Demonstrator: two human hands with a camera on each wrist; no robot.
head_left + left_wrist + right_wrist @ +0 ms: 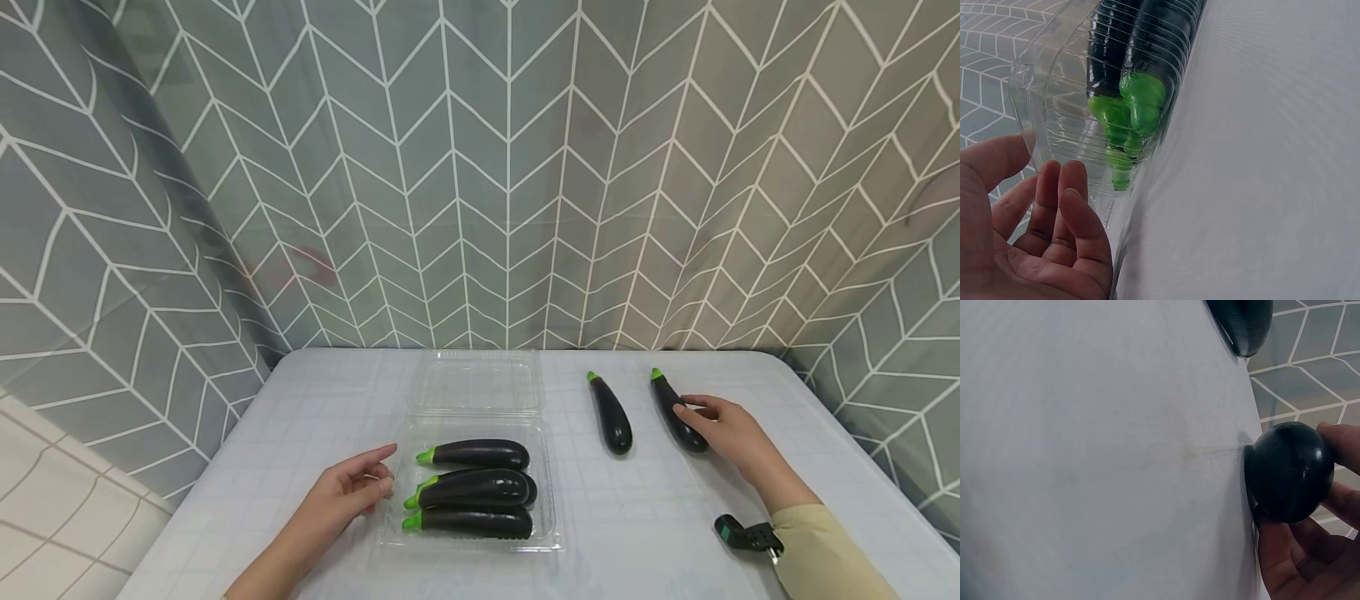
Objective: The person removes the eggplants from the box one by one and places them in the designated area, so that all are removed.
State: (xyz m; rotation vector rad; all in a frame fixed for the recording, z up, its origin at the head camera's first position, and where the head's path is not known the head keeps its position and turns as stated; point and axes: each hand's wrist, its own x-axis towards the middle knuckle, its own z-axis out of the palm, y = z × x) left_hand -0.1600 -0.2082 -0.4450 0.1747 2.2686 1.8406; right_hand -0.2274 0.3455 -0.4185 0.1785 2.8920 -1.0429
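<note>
The right hand [723, 429] has its thumb and fingers around the sides of a dark eggplant [670, 407] lying on the table; in the right wrist view the hand [1316, 550] holds the rounded end of that eggplant [1293, 472]. A second loose eggplant [612, 414] lies to its left. Several eggplants [474, 487] with green stems lie in an open clear plastic box [551, 500]. At the box's left side is the left hand [330, 500], fingers loosely bent; in the left wrist view this hand [1041, 231] has its fingertips at the clear wall [1054, 125], gripping nothing.
The box's transparent lid [477, 383] lies folded back behind it on the white table [322, 392]. A black wrist device [746, 535] sits by the right sleeve [825, 554]. Patterned grey curtains [480, 183] hang behind and beside the table.
</note>
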